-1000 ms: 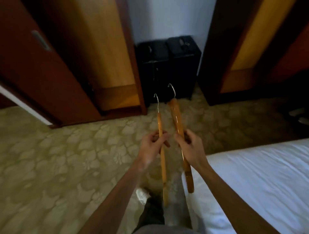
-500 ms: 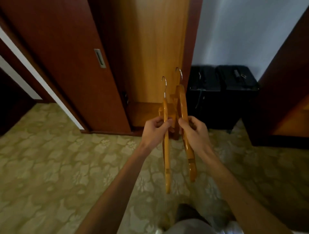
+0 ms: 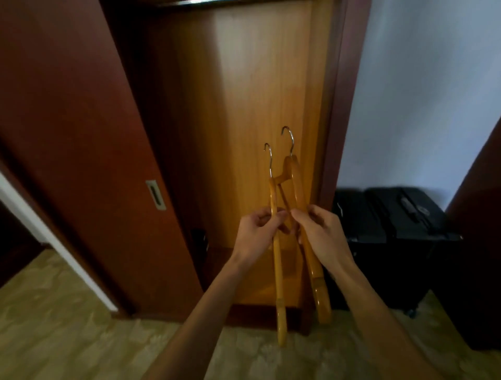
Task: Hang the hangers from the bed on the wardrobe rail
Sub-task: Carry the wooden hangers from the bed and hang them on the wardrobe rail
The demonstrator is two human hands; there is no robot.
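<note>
Head view: the left hand (image 3: 257,233) pinches the thinner wooden hanger (image 3: 276,265) between thumb and curled fingers, a little below its neck. The right hand (image 3: 321,233) does the same with the thicker wooden hanger (image 3: 311,260), its fingers wrapped round one arm. Both hangers are seen edge-on with their steel hooks pointing up above the fingertips and their long ends hanging below the wrists. Near the necks, just above the fingers, the two hangers seem to touch or cross; I cannot tell whether they are caught on each other.

Progress, as I judge it: these two hangers are off the bed and carried up to the open wardrobe (image 3: 244,108), but neither is hung. What looks like the rail (image 3: 195,2) shows only as a bright strip at the very top edge, far above the hooks. Left to do: part the two, lift them and hook each over.

Room for moving: straight ahead of the fingers the wardrobe opening looks clear. To the left of the left hand stands the sliding door (image 3: 81,149); close to the right of the right hand is the dark frame edge (image 3: 341,108), with a black suitcase (image 3: 393,225) beyond it. The lift should stay between those two edges
</note>
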